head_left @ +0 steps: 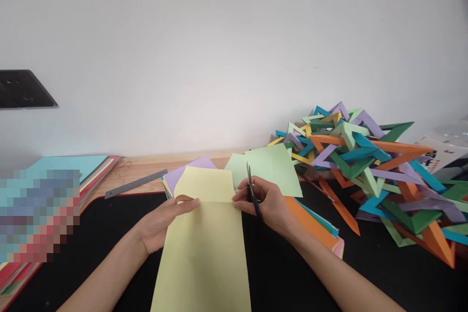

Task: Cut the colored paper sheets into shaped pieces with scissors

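A long sheet of pale yellow paper with a crease across its upper part is held up over the black mat. My left hand pinches its left edge, thumb on top near the crease. At the right edge, my right hand touches the paper by the crease with its fingertips. The same hand carries dark scissors, their blades pointing up and away from the yellow sheet. Behind it lie light green sheets and a purple sheet.
A metal ruler lies at the back left, near a stack of coloured paper. Folded multicoloured paper strips pile up at the right. Orange and other sheets rest beneath my right forearm on the black mat.
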`<state>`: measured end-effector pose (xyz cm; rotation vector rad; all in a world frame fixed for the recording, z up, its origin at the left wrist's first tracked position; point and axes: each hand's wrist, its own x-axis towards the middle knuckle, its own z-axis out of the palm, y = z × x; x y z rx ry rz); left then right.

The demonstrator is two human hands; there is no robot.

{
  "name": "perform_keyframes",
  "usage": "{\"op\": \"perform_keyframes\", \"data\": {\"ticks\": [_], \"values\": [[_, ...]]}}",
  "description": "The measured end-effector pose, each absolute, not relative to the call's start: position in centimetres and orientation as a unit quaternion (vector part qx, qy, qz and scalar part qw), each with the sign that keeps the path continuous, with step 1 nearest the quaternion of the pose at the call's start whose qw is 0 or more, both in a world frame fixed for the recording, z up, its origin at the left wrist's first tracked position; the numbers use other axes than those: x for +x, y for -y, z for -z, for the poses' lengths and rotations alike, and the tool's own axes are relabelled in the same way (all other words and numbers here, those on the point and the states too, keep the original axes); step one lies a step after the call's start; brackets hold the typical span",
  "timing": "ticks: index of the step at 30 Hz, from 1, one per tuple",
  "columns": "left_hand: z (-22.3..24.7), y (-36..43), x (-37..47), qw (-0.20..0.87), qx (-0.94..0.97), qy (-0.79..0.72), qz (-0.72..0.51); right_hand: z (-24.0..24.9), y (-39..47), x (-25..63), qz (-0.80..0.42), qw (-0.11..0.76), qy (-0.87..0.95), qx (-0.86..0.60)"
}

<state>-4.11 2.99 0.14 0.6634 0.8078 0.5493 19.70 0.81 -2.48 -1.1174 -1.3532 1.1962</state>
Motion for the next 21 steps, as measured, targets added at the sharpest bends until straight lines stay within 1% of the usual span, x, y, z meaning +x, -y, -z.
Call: {"op": "perform_keyframes", "data": {"ticks": [6, 13, 16, 21], "values": [[-0.7, -3.0, -4.6, 0.849, 0.312, -0.342, -0.255, 2.5, -0.6, 19.5, -0.452, 0.509, 0.568, -0.463], [-0.4, -2.7, -4.1, 0.833, 0.324, -0.365, -0.259, 2.3, -0.4, 19.3, -0.394, 0.523, 0.583, -0.480], [-0.9, -2.7, -4.6, 0.826, 0.345, -0.370, -0.249, 2.3, -0.4, 19.3, -0.412, 0.521, 0.574, -0.479], [-1.4, -3.2, -5.6, 0.831, 0.348, -0.377, -0.217, 2.1, -0.4, 19.3, -0.485, 0.510, 0.540, -0.462]]}}
